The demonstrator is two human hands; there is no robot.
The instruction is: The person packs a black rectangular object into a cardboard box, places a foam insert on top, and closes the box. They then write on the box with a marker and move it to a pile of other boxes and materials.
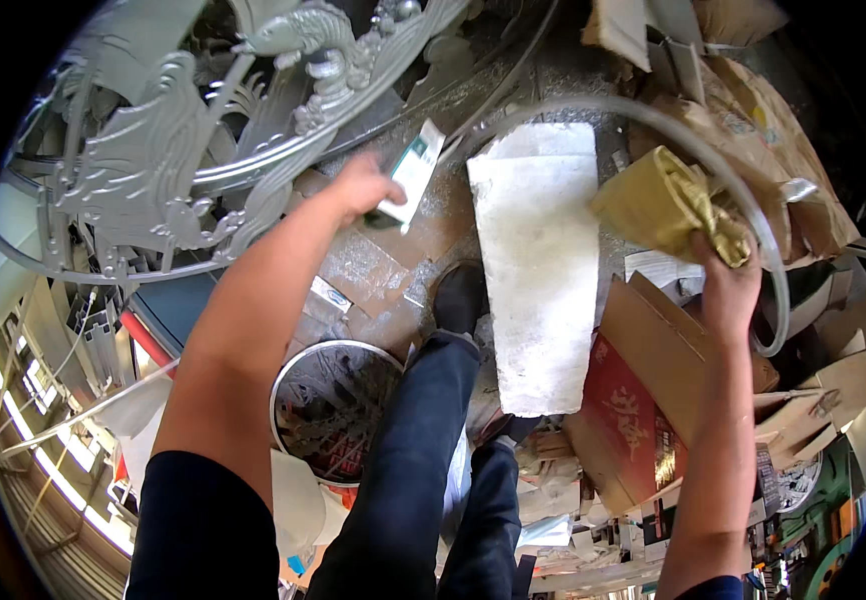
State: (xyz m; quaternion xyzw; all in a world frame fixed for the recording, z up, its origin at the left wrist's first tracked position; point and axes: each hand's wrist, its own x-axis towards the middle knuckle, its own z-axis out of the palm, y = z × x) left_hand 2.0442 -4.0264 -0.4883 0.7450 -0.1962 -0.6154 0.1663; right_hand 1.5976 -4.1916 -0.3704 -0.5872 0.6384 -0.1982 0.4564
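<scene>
1. Left hand (365, 186): fingers closed on a small white-and-green carton (411, 176), held out in front, above the floor near the ornate grey metal casting (173, 170) w/ fish and wave shapes.
2. Right hand (728, 275): raised, clamped on a bundle of yellowish crumpled paper (668, 203), gripped at its lower right end.
3. Hands well apart, one item each.
4. Carton: looks light, stiff-ish thin card, prob. crushable; hold across the flat faces, not too hard.
5. Paper bundle: soft, light, loose folds; likely to sag or shed bits, so best to grip the bunched part, not an edge.
6. Between the hands: white foam block (538, 265) lying on the floor, just beside the person's dark shoe (460, 296).
7. Right side: red-printed cardboard box (633, 400) and more brown card scraps; a thin metal hoop (753, 200) curves past the paper.
8. Lower left: round metal-rimmed bin (331, 410), contents unclear.
</scene>
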